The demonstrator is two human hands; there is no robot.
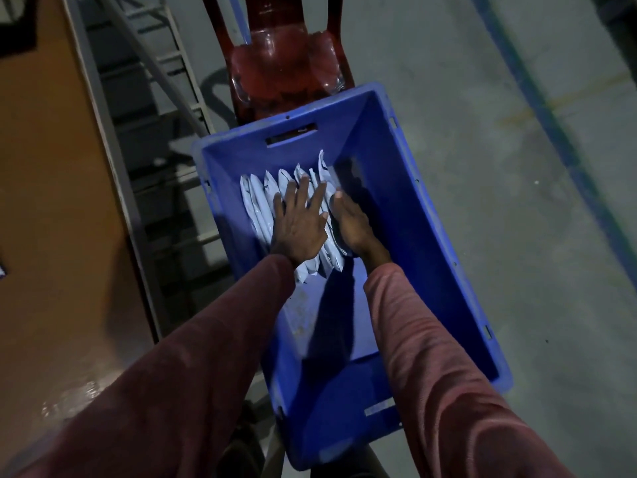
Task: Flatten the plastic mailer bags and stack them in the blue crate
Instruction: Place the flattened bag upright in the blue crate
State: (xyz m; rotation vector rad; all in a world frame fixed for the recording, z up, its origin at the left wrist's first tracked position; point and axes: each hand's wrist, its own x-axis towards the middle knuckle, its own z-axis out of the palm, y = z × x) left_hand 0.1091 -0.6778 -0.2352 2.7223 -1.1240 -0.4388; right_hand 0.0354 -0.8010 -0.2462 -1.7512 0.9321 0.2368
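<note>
Seven or so grey bags [256, 205] stand on edge in a tight row inside the crate [234, 150], packed toward its 11 o'clock corner. The left hand [298, 225] lies flat on top of the row, fingers spread and straight, pressing down without gripping. The right hand [351, 222] sits at the row's 3 o'clock end, fingers straight against the last bag, thumb up; it holds nothing either. Both arms wear reddish sleeves [448, 374].

Small dark marks show on the bags' top edges, too small to read. A pale sticker [377, 408] on the crate's 6 o'clock wall is blurred and unreadable. A hand slot [291, 134] pierces the 12 o'clock wall.

A red chair [282, 70] stands at 12 o'clock, touching the crate. An orange panel [51, 201] fills 9 o'clock. A blue line [548, 132] crosses the floor at 2 o'clock.
</note>
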